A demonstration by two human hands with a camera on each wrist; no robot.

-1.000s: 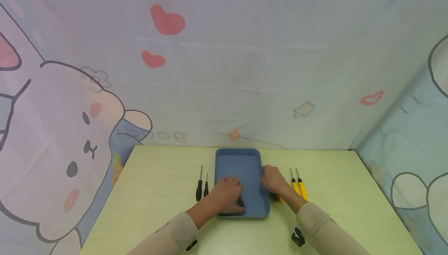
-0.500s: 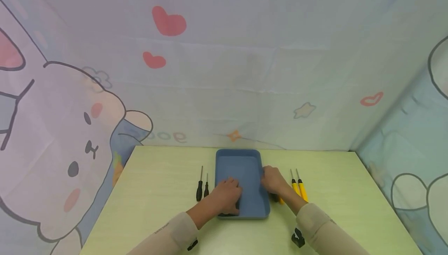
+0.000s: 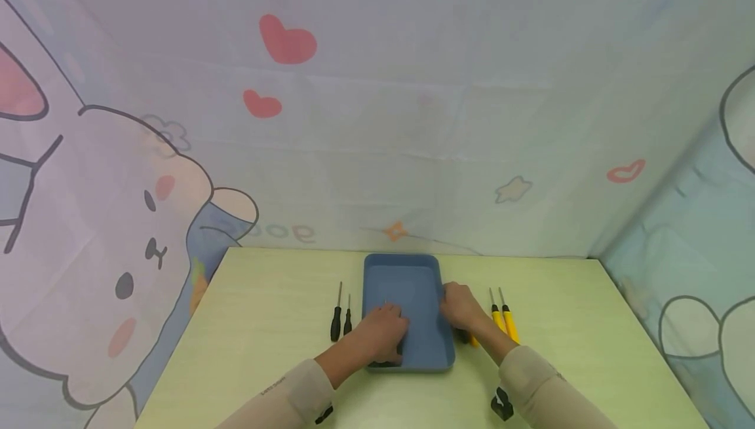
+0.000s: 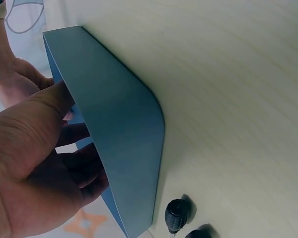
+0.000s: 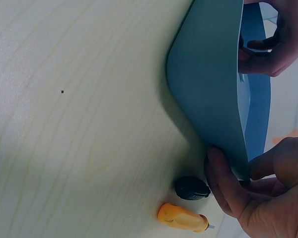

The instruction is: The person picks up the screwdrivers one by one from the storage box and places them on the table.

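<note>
A blue tray lies on the table. My left hand reaches over its left wall near the front corner, fingers curled down inside. A black tool shows under that hand at the tray's front left; the wall hides most of the grip in the left wrist view. My right hand pinches the tray's right wall. In the right wrist view, the fingers lie along the wall's outer side and the thumb is at its inner side.
Two black-handled screwdrivers lie left of the tray. Two yellow-handled screwdrivers lie to the right. Beside the tray's right wall are a black handle and an orange handle. A black clamp-like piece lies near the right sleeve.
The left thumb, spread out over the tray floor earlier, has drawn in toward the fingers. The right hand keeps its hold on the tray wall. The head view has tilted up slightly.
</note>
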